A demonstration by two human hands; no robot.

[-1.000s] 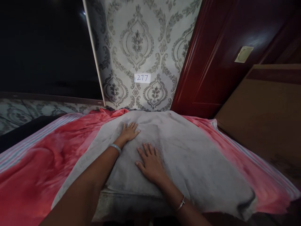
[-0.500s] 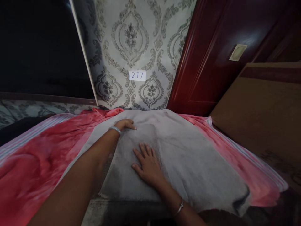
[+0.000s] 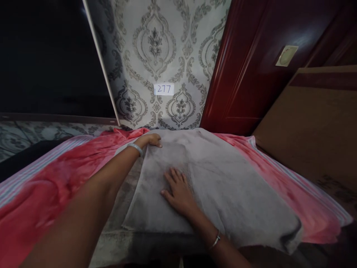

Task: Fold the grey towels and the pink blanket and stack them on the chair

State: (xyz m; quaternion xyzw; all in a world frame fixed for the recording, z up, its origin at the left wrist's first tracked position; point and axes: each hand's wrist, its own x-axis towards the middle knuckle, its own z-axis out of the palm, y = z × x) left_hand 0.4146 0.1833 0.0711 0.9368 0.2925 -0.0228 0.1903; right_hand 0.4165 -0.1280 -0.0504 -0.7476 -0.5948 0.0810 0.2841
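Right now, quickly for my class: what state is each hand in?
Left hand: fingers curled at the gray cloth; whether it grips cannot be told.
Right hand: open, palm down on the gray cloth.

Gray plush cloth (image 3: 231,182), soft and faintly creased, spread over a red-and-pink blanket (image 3: 64,163). A long panel lies layered on top, left of center. Its near right corner shows a dark patch.

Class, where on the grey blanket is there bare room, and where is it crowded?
Bare: the grey blanket between the right hand and the red blanket on the right. Crowded: the folded flap, with the right hand flat on it and the left hand at its far-left corner.
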